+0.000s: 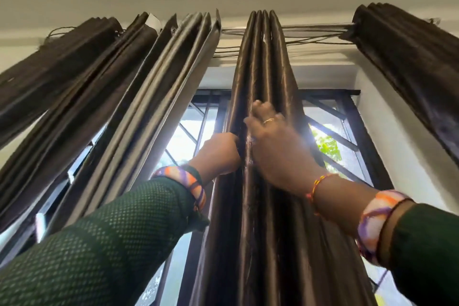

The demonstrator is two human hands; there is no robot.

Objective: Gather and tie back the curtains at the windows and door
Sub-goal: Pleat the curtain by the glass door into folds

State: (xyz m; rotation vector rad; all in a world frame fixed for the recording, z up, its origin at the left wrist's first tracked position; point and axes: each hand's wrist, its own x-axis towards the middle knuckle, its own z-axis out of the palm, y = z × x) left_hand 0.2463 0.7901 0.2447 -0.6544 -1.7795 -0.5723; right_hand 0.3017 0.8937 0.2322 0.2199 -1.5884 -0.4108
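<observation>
1. Far left, bunched dark brown satin curtain panels (106,97) hang off the rod, bare window gap beside them.
2. Left hand (218,154) grips the middle pleated brown curtain (260,206) edge, fingertips hidden.
3. Right hand (270,136) pressed flat on its folds, blurred.
4. Right-edge dark curtain (407,62) is cropped.

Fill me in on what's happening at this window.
A person is bunching the middle brown curtain into folds. The left hand grips its left edge, fingers hidden in the cloth; the right hand lies on its front, blurred. It hangs from the rod, untied. More gathered curtains hang either side.
</observation>
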